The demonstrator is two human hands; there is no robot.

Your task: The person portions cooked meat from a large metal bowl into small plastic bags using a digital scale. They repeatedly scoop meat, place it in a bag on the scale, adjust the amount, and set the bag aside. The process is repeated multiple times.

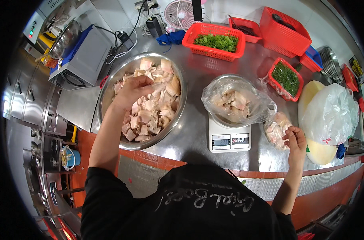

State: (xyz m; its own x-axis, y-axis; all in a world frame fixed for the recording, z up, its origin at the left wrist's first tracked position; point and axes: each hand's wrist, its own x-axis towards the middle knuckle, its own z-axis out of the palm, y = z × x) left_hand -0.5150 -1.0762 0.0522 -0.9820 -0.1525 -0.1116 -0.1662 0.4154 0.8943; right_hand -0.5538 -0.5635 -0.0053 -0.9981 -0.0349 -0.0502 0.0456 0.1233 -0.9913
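Observation:
A large steel bowl (183,105) on the left holds many chunks of pale, cooked-looking meat (145,115). Over it is my left hand (134,90), fingers bent down near the chunks; whether one is pinched is unclear. In the middle, a white digital kitchen scale (230,147) carries a smaller steel bowl (230,77) lined with a clear plastic bag (260,115), with meat chunks inside. A filled clear bag of meat (276,129) lies right of the scale. Beside it my right hand (295,138) hovers with loosely curled fingers, nothing visible in them.
Red plastic baskets of leafy herbs (212,54) and chopped greens (285,79) stand behind. A pink fan (182,15) is at the wall, a microwave oven (86,57) at the left. Pale, large gourds (321,153) and a knotted white plastic bag (332,114) lie at the right.

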